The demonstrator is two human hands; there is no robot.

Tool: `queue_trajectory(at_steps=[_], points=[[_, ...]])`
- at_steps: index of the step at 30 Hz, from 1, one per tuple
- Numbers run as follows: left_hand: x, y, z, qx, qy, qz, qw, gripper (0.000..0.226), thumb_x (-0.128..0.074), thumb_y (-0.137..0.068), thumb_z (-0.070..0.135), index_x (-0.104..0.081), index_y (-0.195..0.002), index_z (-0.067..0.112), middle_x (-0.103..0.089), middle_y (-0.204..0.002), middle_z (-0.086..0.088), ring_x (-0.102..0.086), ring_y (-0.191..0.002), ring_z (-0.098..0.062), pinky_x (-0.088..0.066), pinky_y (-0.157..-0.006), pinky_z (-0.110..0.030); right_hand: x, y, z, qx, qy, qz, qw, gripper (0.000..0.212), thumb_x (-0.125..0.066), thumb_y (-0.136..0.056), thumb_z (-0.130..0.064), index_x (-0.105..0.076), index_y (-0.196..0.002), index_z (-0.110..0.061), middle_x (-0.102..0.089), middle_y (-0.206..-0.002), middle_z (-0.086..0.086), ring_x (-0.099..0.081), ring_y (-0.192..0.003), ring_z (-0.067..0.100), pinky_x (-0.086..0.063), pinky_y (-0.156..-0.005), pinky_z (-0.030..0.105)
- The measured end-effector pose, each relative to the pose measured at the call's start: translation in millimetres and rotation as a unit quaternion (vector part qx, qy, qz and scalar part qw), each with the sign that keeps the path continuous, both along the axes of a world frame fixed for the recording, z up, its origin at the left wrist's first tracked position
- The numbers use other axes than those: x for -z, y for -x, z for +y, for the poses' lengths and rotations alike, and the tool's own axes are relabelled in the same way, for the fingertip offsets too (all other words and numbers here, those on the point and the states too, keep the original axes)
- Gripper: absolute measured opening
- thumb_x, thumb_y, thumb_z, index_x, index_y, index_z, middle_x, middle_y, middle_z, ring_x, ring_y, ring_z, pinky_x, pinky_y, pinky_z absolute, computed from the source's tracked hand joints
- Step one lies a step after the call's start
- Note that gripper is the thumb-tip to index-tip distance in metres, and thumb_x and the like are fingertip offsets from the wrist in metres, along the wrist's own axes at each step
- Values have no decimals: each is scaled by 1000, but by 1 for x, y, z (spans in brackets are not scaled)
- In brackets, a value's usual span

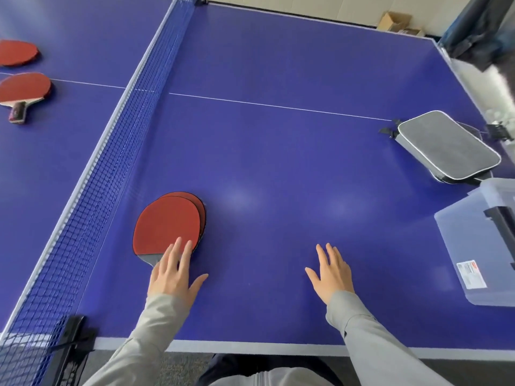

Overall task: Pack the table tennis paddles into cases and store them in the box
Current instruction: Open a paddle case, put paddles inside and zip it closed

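A stack of red-faced paddles (167, 224) lies on the blue table near the net. My left hand (174, 277) lies flat over their handles, its straight fingers reaching onto the top paddle's lower edge. My right hand (333, 271) hovers open over bare table to the right, holding nothing. Grey paddle cases (446, 146) with white piping are stacked at the table's right edge. A clear plastic box (485, 246) with a black latch stands near the right edge, below the cases. Beyond the net lie two more paddles, one (23, 90) with its handle showing, the other (18, 52) farther back.
The blue net (111, 151) runs diagonally from the near left clamp to the far side. A white centre line crosses the table. Cardboard boxes (395, 22) sit on the floor beyond the far edge. A dark bag (479, 29) hangs at the upper right.
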State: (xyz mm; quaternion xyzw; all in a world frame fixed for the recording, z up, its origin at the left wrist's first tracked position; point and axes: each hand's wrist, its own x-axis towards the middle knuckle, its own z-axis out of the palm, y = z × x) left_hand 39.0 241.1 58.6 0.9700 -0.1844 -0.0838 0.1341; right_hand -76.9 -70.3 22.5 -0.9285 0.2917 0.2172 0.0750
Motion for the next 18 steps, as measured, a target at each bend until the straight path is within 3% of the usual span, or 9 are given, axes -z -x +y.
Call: queue_trajectory(at_steps=[2, 4, 5, 18], points=[[3, -5, -28, 64, -73, 17, 995, 86, -7, -89, 68, -35, -144, 8, -33, -151, -15, -36, -137, -30, -40, -105, -45, -8, -1, -3, 9, -1, -11, 1000, 66, -33, -98, -50, -6, -151, -22, -2, -161, 4, -2, -148, 23, -19, -118, 41], [14, -9, -56, 100, -126, 60, 985, 79, -18, -91, 66, -4, -151, 17, -1, -160, -3, -5, -147, -19, -14, -119, -36, -15, 0, -7, 18, 1, -21, 1000, 65, -32, -98, -50, -7, -151, -22, -4, -160, 4, -3, -148, 23, -19, -118, 41], [17, -11, -70, 109, -138, 79, 981, 79, -22, -91, 65, 3, -151, 19, 5, -160, 0, 2, -147, -16, -6, -119, -34, -20, 1, -10, 23, 3, -25, 999, 65, -32, -98, -50, -7, -151, -22, -4, -160, 4, -4, -148, 23, -19, -118, 41], [-16, -3, -226, 232, -165, 1, 959, 77, -19, -91, 66, 0, -151, 21, 1, -160, 3, 3, -147, -14, -1, -118, -37, -83, 51, -97, 79, 53, -111, 989, 64, -32, -97, -50, -9, -150, -23, -11, -159, 2, -8, -147, 22, -18, -117, 41]])
